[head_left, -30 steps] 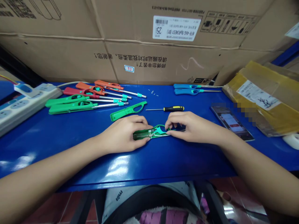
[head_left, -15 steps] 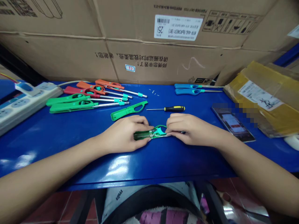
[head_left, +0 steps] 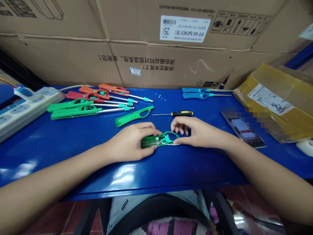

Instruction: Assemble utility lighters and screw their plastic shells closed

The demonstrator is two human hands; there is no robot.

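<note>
An opened green utility lighter (head_left: 160, 138) lies on the blue table, its inner parts showing: a clear fuel tank (head_left: 149, 142), a turquoise trigger (head_left: 168, 139) and a thin white wire (head_left: 168, 143). Round its handle end, my left hand (head_left: 132, 140) is closed, thumb and fingers on either side. My right hand (head_left: 193, 130) is at the other end with fingers parted and curled. Its thumb tip rests by the lighter's front tip; whether it presses on the wire I cannot tell. Beyond the hands lie the other green shell half (head_left: 133, 117) and a black-and-yellow screwdriver (head_left: 182, 113).
Several lighters in green, red and orange (head_left: 105, 88) lie at the back left beside a white power strip (head_left: 29, 107). Two blue lighters (head_left: 195, 95) are at the back right. A phone (head_left: 244, 130) and a taped carton (head_left: 281, 104) stand right; a large cardboard box (head_left: 78, 62) walls the back.
My right fingers have opened and lifted off the lighter's front end, uncovering its loop and tip. My left hand keeps its hold with hardly any movement.
</note>
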